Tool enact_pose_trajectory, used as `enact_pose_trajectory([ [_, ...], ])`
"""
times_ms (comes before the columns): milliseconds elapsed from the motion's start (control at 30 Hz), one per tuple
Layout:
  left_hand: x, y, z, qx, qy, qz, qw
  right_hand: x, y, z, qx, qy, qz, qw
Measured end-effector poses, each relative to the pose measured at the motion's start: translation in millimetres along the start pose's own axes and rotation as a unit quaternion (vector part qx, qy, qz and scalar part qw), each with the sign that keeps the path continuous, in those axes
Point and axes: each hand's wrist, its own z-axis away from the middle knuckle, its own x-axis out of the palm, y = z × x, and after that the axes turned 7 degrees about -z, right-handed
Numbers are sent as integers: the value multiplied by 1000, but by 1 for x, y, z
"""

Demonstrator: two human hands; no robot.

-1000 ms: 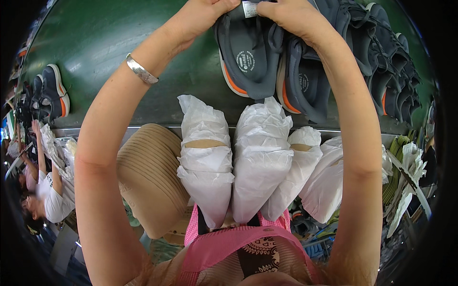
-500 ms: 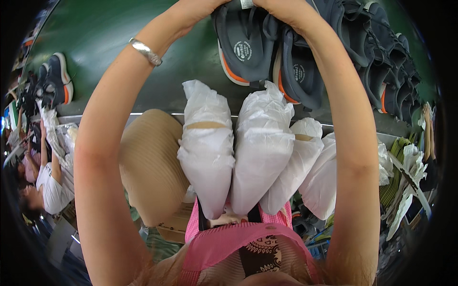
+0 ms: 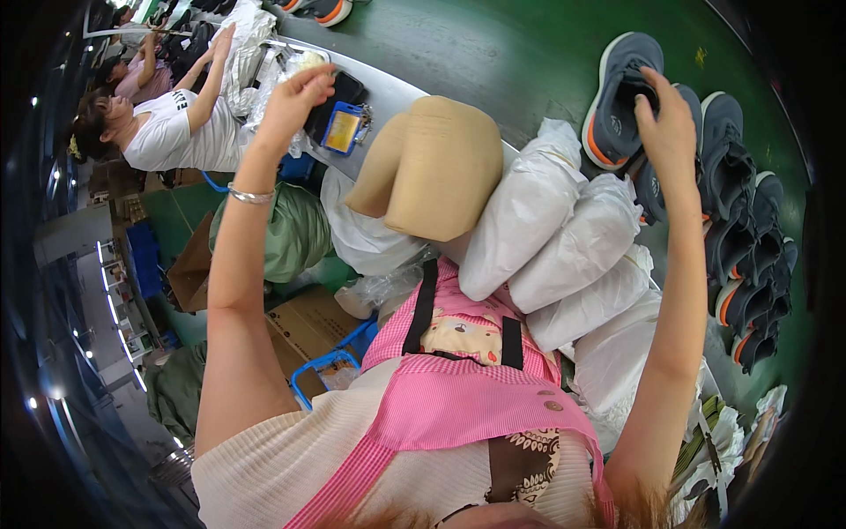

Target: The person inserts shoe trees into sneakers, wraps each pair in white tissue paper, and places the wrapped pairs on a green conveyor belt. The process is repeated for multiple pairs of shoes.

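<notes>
My right hand reaches to a dark grey shoe with a white and orange sole. Its thumb and fingers stand apart at the shoe's opening, with nothing visibly gripped. My left hand is raised at the left, fingers bent and pinched together; whether anything small is between them cannot be seen. Below it lie a black tray and a yellow and blue card holder. In front of me stand smooth tan rounded forms and several white paper-wrapped bundles.
A row of grey shoes runs along the right of the green table. At the left, a co-worker in a white shirt sits along the bench. Below are a green sack, a blue-framed basket and a cardboard box.
My hands, together at the far shoes before, have parted: the left swung to the left, the right stayed by the shoes. The view has turned left, bringing the tray and card holder in.
</notes>
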Motion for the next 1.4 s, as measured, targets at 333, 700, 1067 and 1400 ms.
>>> enact_pose_trajectory([
  [333,95,-70,-11,41,-174,-22,984,84,-179,9,-104,-166,-132,972],
  [700,130,-95,25,-107,-291,260,914,170,-244,48,-156,-326,109,926],
  [1067,106,-89,17,-174,-254,425,851,180,-268,72,-52,-114,-53,991],
  [1400,107,-96,-13,-168,-293,379,861,189,-258,64,-6,-40,-60,997],
])
